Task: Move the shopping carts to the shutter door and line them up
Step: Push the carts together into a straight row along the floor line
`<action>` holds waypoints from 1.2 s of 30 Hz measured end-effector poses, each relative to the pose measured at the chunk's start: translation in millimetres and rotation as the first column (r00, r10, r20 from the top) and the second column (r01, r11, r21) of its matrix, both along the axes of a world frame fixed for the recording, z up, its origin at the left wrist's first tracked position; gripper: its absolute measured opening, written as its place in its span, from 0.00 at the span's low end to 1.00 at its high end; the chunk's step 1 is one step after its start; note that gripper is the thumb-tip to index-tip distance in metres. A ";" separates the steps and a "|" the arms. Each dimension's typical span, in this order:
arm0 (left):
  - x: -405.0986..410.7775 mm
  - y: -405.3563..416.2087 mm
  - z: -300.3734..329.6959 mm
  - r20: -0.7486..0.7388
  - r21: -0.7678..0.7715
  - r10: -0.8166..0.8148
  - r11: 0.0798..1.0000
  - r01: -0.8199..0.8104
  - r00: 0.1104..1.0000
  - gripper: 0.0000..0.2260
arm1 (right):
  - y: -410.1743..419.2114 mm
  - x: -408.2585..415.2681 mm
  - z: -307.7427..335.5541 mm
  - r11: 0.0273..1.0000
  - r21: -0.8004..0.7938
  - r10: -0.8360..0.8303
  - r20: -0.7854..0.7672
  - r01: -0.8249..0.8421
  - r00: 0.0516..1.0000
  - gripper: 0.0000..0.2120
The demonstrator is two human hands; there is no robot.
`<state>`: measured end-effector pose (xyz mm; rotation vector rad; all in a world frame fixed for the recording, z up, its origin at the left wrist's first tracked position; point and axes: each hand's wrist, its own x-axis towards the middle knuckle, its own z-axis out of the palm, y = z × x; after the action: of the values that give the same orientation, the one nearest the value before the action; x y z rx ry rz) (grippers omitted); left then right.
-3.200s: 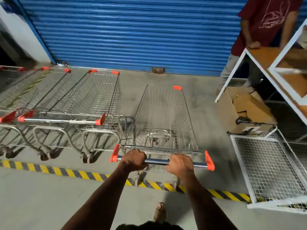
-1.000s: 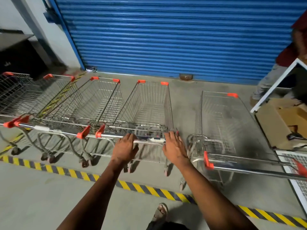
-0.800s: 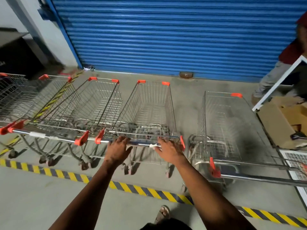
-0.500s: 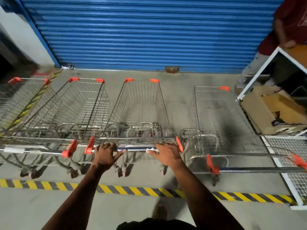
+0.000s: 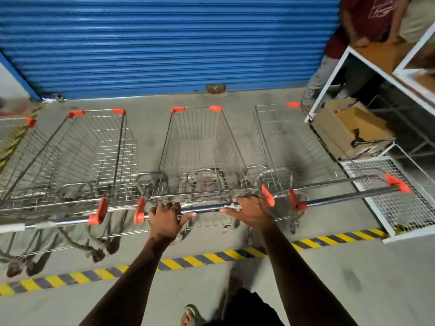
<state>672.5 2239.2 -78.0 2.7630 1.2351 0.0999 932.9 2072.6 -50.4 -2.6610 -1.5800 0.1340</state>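
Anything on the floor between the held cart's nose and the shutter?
Nothing visible: bare concrete runs from the cart to the shutter. Both hands, left and right, are on its handle.

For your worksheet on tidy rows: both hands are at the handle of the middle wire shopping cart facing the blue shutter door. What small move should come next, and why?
Probably slide the middle wire shopping cart slightly left. The left hand grips its steel handle bar and the right hand rests there; the gap to the left wire cart looks wider than to the right wire cart.
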 end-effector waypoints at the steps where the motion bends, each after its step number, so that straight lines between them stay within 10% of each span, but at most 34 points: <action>1: 1.4 1.3 0.1 -0.017 0.002 -0.006 1.000 0.007 1.000 0.29 | -1.9 0.5 -1.8 1.000 -0.002 -0.019 -0.043 0.019 0.999 0.46; 36: 16.8 -67.3 8.5 0.031 -0.015 -0.015 1.000 0.016 0.999 0.36 | -72.7 13.8 16.7 0.997 -0.016 0.078 -0.115 -0.080 0.990 0.41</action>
<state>689.3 2171.8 -69.5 2.7471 1.2017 0.1315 946.7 1999.9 -33.7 -2.5554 -1.6565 0.3019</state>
